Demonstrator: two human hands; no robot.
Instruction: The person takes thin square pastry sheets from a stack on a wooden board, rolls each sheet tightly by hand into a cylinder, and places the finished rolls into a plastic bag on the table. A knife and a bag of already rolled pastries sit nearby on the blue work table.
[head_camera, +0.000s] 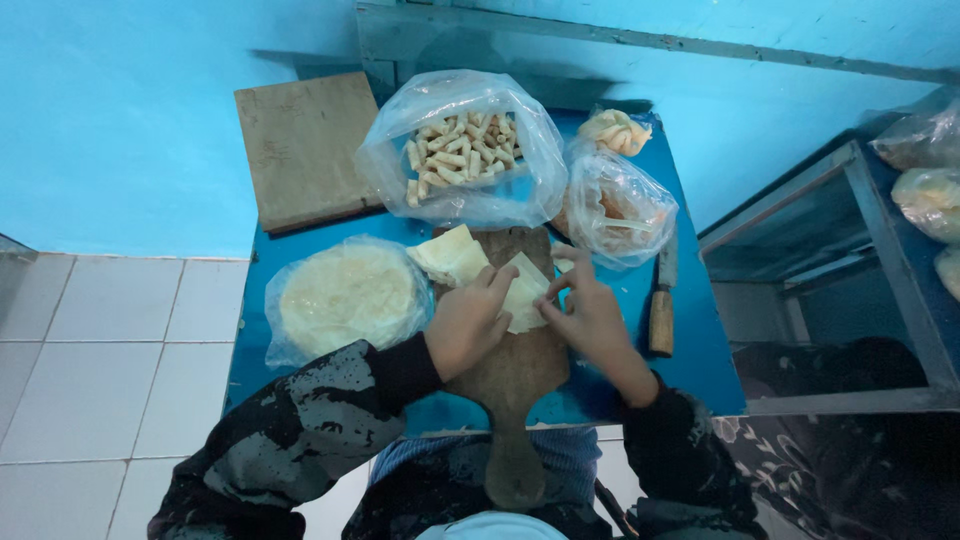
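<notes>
Both hands work at the centre of a small blue table (700, 370), over a wooden paddle board (515, 370) whose handle points toward the person; the left hand (466, 320) lies on the left edge of a pale square pastry sheet (524, 290), fingers curled over and pressing on it; the right hand (588, 312) meets the sheet from the right, thumb and forefinger pinching its edge, the other fingers bent; the sheet lies on the upper part of the board, between the two hands, partly covered by them; whether anything lies inside the sheet cannot be told.

Just beyond the left hand, a small stack of folded sheets (450, 255) rests on the top left corner of the board; to the left of the board, a clear bag holding a round stack of flat wrappers (345, 295) sits on the table, touching the board's edge; behind the board, an open clear bag of small rolled pieces (460, 150), packed side by side; to its right, a second clear bag (618, 208) with pale contents, not distinguishable; behind that, a small knotted bag (612, 130) at the far corner.

A knife (662, 300) with a wooden handle lies on the table just right of the right hand, apart from it; a square wooden board (300, 150) overhangs the far left corner; dark patterned sleeves cover both forearms.
</notes>
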